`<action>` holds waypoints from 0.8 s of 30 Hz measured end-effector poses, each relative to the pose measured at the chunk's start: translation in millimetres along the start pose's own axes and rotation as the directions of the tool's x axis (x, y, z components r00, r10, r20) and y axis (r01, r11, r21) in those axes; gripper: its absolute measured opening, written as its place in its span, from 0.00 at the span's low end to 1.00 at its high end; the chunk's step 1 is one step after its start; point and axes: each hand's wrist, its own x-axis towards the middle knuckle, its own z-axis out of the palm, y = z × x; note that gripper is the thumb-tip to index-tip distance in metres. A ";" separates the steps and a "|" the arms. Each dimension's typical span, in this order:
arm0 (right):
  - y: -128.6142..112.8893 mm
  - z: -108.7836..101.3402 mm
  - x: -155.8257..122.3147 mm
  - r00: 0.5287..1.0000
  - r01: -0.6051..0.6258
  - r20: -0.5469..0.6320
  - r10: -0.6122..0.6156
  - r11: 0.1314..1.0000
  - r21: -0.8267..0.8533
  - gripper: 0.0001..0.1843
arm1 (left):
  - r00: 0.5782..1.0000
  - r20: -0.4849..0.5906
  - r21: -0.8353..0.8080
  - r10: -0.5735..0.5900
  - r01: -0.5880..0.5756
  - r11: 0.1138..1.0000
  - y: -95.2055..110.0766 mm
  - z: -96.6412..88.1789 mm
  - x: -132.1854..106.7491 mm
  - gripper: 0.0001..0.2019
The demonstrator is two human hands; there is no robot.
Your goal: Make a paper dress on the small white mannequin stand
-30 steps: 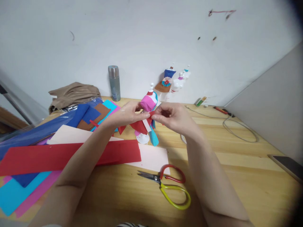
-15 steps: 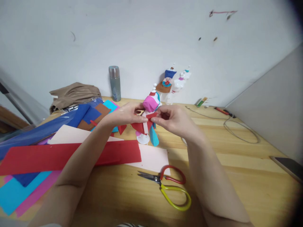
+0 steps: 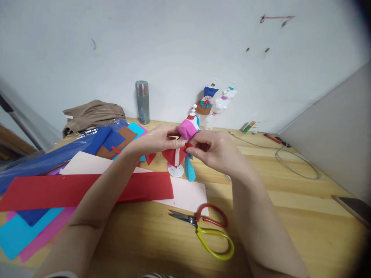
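A small dress-form figure (image 3: 188, 129) wears pink, red and blue pieces and stands on a white round base (image 3: 176, 171). At its waist is a red skirt-like piece (image 3: 170, 155) with a pale pink strip down its front; a blue piece (image 3: 189, 170) hangs at its right side. My left hand (image 3: 162, 139) is closed at the figure's waist, thumb pressed on the top of the pale strip. My right hand (image 3: 213, 148) pinches the red piece's right edge between thumb and forefinger. What lies behind the fingers is hidden.
Scissors (image 3: 191, 220) with red and yellow handles lie in front, beside a long red sheet (image 3: 145, 187) and pale pink sheet (image 3: 191, 193). Coloured sheets pile up at left. A flask (image 3: 142, 102) and dressed figures (image 3: 209, 98) stand behind. A cable (image 3: 292, 173) lies right.
The thumb of my left hand has shifted up, with the pale strip now lying straighter down the red piece. My right hand still pinches the red edge. The view has shifted slightly.
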 end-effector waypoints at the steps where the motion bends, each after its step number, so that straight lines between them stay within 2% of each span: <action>1: 0.0 0.0 0.1 1.000 0.009 0.003 -0.009 1.000 -0.007 0.11 | 1.000 -0.013 -0.003 0.003 -0.004 1.000 1.2 0.6 -0.1 0.11; 6: 0.5 0.5 1.0 0.999 0.033 0.024 -0.033 0.999 -0.016 0.12 | 0.997 -0.072 -0.022 0.000 -0.002 1.000 4.4 3.5 0.5 0.11; 14: 0.0 2.7 -1.7 0.993 -0.082 -0.072 0.088 0.993 0.082 0.11 | 0.998 -0.065 -0.031 -0.020 0.018 0.999 -0.3 4.7 2.0 0.14; 18: -1.8 3.7 -3.3 0.992 -0.056 -0.113 0.061 0.997 0.043 0.07 | 0.997 -0.075 -0.022 -0.031 0.029 0.999 -2.4 4.6 1.5 0.14; 24: -2.0 4.3 -3.9 0.995 0.022 -0.100 -0.021 1.000 0.008 0.06 | 0.999 -0.054 -0.071 -0.010 0.006 0.997 -6.0 5.0 3.5 0.12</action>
